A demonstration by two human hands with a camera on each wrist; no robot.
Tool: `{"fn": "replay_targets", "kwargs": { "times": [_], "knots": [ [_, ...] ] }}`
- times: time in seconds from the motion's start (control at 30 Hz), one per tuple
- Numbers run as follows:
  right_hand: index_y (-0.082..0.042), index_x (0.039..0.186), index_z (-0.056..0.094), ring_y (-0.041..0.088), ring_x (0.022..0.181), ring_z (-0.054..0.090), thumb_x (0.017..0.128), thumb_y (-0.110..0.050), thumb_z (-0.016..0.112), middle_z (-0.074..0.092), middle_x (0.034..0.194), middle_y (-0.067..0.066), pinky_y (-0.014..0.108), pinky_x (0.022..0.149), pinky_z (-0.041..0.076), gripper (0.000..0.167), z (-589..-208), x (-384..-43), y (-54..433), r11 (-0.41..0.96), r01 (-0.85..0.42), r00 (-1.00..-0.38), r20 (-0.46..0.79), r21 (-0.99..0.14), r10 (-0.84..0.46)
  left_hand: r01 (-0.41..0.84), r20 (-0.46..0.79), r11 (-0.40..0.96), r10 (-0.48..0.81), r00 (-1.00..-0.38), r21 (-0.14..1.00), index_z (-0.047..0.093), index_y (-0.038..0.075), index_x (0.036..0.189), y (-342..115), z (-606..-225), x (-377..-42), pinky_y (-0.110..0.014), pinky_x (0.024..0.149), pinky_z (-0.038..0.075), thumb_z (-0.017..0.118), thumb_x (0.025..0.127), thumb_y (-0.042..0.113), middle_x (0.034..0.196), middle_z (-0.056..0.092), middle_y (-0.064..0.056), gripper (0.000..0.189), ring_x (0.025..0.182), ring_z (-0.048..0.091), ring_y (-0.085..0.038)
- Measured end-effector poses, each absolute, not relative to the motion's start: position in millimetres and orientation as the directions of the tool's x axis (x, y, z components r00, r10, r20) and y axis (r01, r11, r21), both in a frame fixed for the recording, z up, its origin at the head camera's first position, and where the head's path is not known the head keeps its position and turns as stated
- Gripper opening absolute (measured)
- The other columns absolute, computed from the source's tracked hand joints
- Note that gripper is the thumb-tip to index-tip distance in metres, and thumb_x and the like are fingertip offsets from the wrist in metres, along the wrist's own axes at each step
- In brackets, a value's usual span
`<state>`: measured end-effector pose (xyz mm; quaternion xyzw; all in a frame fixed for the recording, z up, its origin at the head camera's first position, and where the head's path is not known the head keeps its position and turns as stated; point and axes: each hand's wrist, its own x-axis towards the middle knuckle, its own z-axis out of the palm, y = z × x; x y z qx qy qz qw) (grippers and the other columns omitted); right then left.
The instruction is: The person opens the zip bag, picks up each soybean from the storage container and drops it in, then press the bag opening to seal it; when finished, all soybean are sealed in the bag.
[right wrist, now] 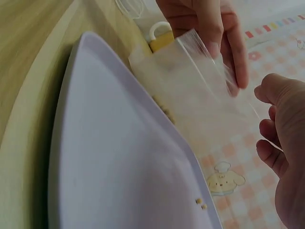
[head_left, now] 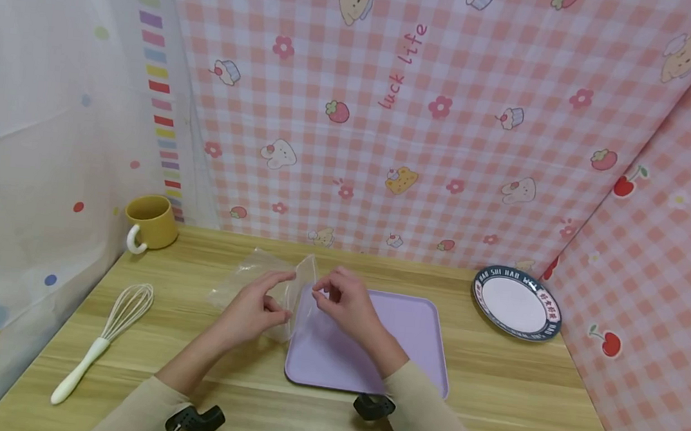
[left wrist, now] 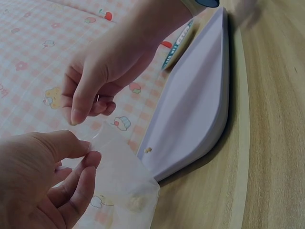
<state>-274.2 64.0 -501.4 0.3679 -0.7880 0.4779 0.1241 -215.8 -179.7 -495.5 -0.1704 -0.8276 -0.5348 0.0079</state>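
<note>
A clear plastic bag [head_left: 256, 278] overlaps the left edge of the lilac tray [head_left: 368, 367]. My left hand [head_left: 255, 307] pinches the bag's edge between thumb and fingers, as the left wrist view shows. Opposite it, my right hand [head_left: 346, 302] has thumb and bent fingers brought together at the other side of the bag's mouth, with the thin film reaching its fingertips in the right wrist view. A few small beige pieces [left wrist: 137, 202] show blurred through the bag's lower part. Similar small bits [right wrist: 201, 204] lie on the tray near its edge.
At the back left stands a yellow mug [head_left: 160, 225] with a white handle. A whisk [head_left: 98, 351] with a pale handle lies on the left of the wooden table [head_left: 275, 424]. An oval plate [head_left: 514, 305] with a dark patterned rim is at the back right, by the patterned cloth walls.
</note>
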Motion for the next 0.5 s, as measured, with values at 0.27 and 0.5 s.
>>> {"fn": "replay_targets", "kwargs": {
  "times": [0.27,0.5],
  "knots": [
    [-0.002,0.099,0.079,0.008,0.073,0.050,0.096,0.001,0.080,0.061,0.088,0.011,0.023,0.063,0.044,0.004,-499.8,-271.5,53.0,0.278,-0.677,-0.711,0.509,-0.681,-0.485,0.276,0.183,0.369,0.269,-0.946,0.887,0.051,-0.002,0.160,-179.8,-494.3,-215.6,-0.027,0.069,0.062,0.081,0.092,-0.011,0.162,0.051,-0.023,0.075,0.081,0.075,-0.016],
    [-0.003,0.105,0.082,0.008,0.073,0.051,0.096,0.000,0.083,0.063,0.090,0.012,0.023,0.063,0.045,0.010,-499.8,-272.2,49.1,0.306,-0.692,-0.700,0.503,-0.654,-0.508,0.271,0.175,0.370,0.273,-0.946,0.889,0.050,-0.004,0.161,-180.2,-494.2,-216.0,-0.027,0.068,0.062,0.081,0.093,-0.011,0.163,0.049,-0.023,0.075,0.082,0.075,-0.016]
  ]
}}
